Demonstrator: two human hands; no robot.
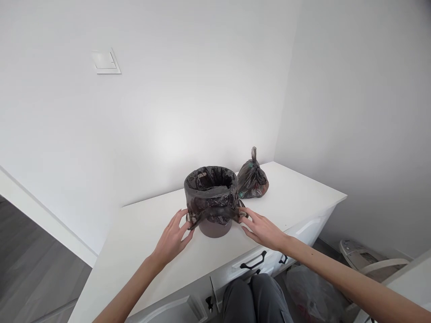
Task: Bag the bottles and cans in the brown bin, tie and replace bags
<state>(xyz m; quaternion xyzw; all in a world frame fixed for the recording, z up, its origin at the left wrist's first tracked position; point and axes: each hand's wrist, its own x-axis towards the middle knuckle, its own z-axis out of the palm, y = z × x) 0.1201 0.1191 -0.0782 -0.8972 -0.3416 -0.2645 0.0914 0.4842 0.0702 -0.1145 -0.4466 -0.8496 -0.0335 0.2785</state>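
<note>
A round bin (pixel 215 229) stands upright on the white countertop (pixel 289 206). Its mouth is lined with a black plastic bag (pixel 212 194), folded outward over the rim and hanging down the outside. At the bin's left side, my left hand (pixel 175 233) pinches the hanging edge of the bag. My right hand (pixel 259 226) grips the same edge on the right side, so the edge stretches across the bin's front. Behind and to the right sits a filled dark bag (pixel 252 179), knotted at the top.
A white wall with a switch plate (pixel 106 60) rises behind the counter. Below the front edge are drawers with black handles (pixel 253 260). At lower right, a clear plastic bag (pixel 313 291) and a pale appliance (pixel 367 258) lie on the floor.
</note>
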